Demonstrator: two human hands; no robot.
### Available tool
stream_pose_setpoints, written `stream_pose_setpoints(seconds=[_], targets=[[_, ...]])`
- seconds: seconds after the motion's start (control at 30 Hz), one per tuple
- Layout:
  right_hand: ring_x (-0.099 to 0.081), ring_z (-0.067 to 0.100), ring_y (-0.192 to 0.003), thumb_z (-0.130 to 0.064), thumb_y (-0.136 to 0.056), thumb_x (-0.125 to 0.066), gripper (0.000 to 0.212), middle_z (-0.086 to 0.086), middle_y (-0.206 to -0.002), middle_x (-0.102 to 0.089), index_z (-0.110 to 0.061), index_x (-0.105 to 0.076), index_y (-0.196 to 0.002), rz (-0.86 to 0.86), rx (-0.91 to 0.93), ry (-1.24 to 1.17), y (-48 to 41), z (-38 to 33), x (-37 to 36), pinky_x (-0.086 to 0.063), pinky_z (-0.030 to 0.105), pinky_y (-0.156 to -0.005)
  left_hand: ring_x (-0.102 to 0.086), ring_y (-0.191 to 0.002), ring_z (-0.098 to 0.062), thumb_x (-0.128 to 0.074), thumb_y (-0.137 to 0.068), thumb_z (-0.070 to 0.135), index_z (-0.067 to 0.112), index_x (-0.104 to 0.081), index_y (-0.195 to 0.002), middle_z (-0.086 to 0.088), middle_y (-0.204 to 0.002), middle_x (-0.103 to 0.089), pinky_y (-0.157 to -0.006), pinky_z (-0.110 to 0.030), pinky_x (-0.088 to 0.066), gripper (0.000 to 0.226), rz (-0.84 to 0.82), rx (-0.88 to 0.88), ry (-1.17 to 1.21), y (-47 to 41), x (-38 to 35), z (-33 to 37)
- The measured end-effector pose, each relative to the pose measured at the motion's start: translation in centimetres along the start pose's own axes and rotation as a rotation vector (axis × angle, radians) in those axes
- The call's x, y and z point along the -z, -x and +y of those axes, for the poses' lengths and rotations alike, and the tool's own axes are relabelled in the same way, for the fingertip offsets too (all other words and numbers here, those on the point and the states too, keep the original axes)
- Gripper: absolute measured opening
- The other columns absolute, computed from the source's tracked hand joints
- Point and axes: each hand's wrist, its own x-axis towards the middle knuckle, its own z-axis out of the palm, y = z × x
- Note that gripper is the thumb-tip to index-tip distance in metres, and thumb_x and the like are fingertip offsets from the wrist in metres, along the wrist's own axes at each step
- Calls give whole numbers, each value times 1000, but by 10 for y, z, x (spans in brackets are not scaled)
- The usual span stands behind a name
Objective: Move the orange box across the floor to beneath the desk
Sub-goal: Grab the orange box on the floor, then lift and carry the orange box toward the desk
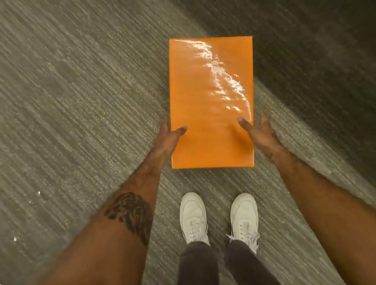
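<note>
The orange box [211, 99] is a long glossy rectangle, seen from above over the grey carpet, with its near end just ahead of my feet. My left hand [167, 138] clasps its left side, thumb lying on the top face and fingers hidden down the side. My right hand [259, 132] mirrors it on the right side, thumb on top. Whether the box rests on the carpet or is raised off it I cannot tell. No desk is in view.
Striped grey carpet [75, 103] fills the view, darker in shadow at the top right. My two white shoes [219, 216] stand just behind the box. A few small white scraps [38, 192] lie on the carpet at the left.
</note>
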Motion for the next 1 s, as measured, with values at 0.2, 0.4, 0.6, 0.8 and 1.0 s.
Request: stream_pose_setpoints(seconds=[0.2, 0.4, 0.6, 0.8, 1.0], targets=[[-64, 19, -109, -43, -87, -68, 57, 0, -127, -64, -20, -49, -136, -58, 24, -173, -6, 24, -12, -53, 39, -91, -56, -121, -27, -66, -90, 38, 26, -22, -154, -3, -150, -46, -100, -51, -46, 78, -3, -14, 70, -6, -4, -24], [-59, 26, -115, -33, -95, -60, 51, 8, -133, -59, -12, -45, -139, -63, -61, -155, -4, 23, -10, -48, 49, -101, -58, -102, -18, -59, -95, 26, 27, -37, -146, 1, -135, -57, -88, -39, -45, 56, 18, -46, 81, -2, -10, -23], [-61, 31, -113, -24, -98, -57, 41, 11, -130, -61, -11, -47, -135, -60, -61, -140, 12, -15, 11, -48, 53, -100, -58, -111, -25, -59, -95, 20, 26, -43, -143, 0, -133, -59, -99, -51, -48, 51, -22, -25, 90, 21, 5, 13], [-65, 26, -101, -18, -98, -57, 36, 8, -122, -64, -11, -51, -132, -62, -32, -197, 45, -86, 49, -54, 41, -89, -60, -106, -21, -60, -95, 20, 25, -46, -143, 1, -129, -62, -89, -46, -51, 51, -86, -72, 79, 64, 32, 87], [-65, 13, -87, -17, -98, -56, 34, 4, -114, -63, -16, -50, -131, -31, 46, -226, 86, -164, 89, -54, 24, -70, -59, -115, -25, -59, -96, 20, 28, -41, -146, -1, -135, -60, -94, -47, -50, 54, -128, -184, 10, 112, 56, 172]])
